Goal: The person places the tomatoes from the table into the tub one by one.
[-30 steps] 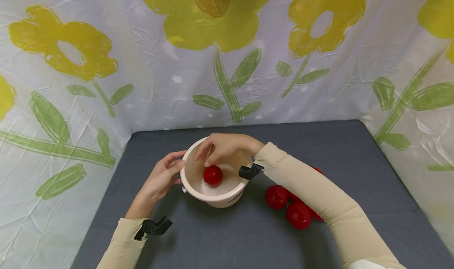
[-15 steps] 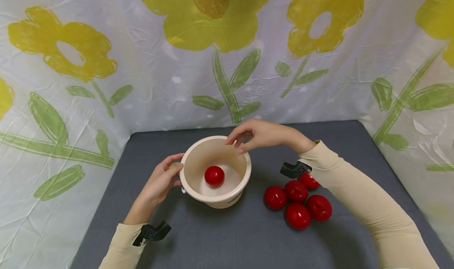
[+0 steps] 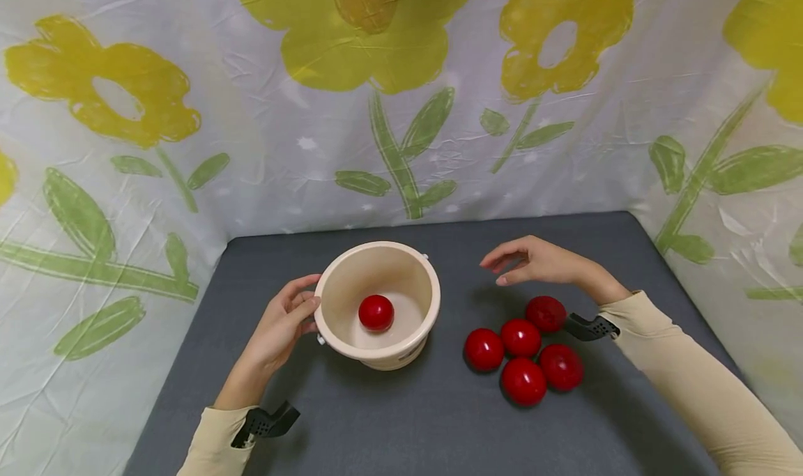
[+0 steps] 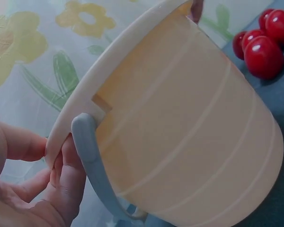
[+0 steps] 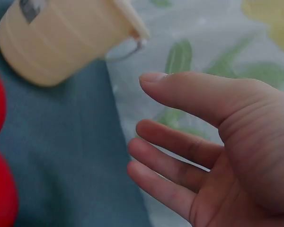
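One red ball (image 3: 376,313) sits inside the bucket (image 3: 376,270); five more red balls (image 3: 521,337) cluster right of the bucket on the bench (image 3: 401,427). Left hand (image 3: 279,323) pinches the bucket's left rim. Right hand (image 3: 539,263) hangs right of the bucket, fingers loosely bent, holding nothing. Looks like a steadying step, right hand free; next move likely calls for curling it round one loose ball. Handle (image 4: 97,165) mostly hidden from head view; label (image 5: 32,8) on bucket unreadable; right wrist view crops balls.
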Available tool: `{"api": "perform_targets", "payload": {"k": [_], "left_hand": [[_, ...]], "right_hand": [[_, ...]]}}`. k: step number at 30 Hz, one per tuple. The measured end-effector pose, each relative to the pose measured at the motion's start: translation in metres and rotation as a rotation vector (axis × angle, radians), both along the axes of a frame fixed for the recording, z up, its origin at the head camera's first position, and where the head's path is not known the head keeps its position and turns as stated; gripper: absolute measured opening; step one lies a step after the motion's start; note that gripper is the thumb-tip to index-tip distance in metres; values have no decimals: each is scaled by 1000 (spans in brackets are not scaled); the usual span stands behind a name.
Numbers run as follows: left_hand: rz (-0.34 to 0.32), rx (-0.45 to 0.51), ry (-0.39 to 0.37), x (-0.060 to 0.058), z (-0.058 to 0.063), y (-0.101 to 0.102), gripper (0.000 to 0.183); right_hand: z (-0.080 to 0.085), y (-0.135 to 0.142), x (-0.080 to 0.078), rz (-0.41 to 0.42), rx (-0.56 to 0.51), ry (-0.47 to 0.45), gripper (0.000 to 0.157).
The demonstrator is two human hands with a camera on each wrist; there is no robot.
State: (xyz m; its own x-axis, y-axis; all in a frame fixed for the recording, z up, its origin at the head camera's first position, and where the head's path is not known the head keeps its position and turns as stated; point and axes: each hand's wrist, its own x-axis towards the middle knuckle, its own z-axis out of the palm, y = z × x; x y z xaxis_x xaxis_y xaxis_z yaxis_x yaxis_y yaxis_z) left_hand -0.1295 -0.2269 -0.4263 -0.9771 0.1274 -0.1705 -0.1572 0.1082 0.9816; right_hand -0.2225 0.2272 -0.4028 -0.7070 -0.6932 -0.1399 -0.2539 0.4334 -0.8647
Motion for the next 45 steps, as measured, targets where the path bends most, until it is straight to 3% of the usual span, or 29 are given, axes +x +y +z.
{"api": "perform_targets", "payload": {"k": [7, 14, 27, 37, 45], "left_hand": [[8, 7, 0, 1, 0, 0, 54], [35, -20, -20, 6, -1, 1, 53], [12, 20, -9, 8, -1, 3, 54], [13, 37, -11, 6, -3, 5, 51], [-5, 85, -13, 3, -2, 7, 50]], "right_hand": [[-25, 36, 10, -70, 21, 14, 45], [-48, 62, 17, -44, 81, 50, 46], [-77, 84, 30, -62, 120, 0, 52], [-78, 87, 31, -84, 134, -8, 51], [-60, 86, 26, -122, 145, 30, 51]]}}
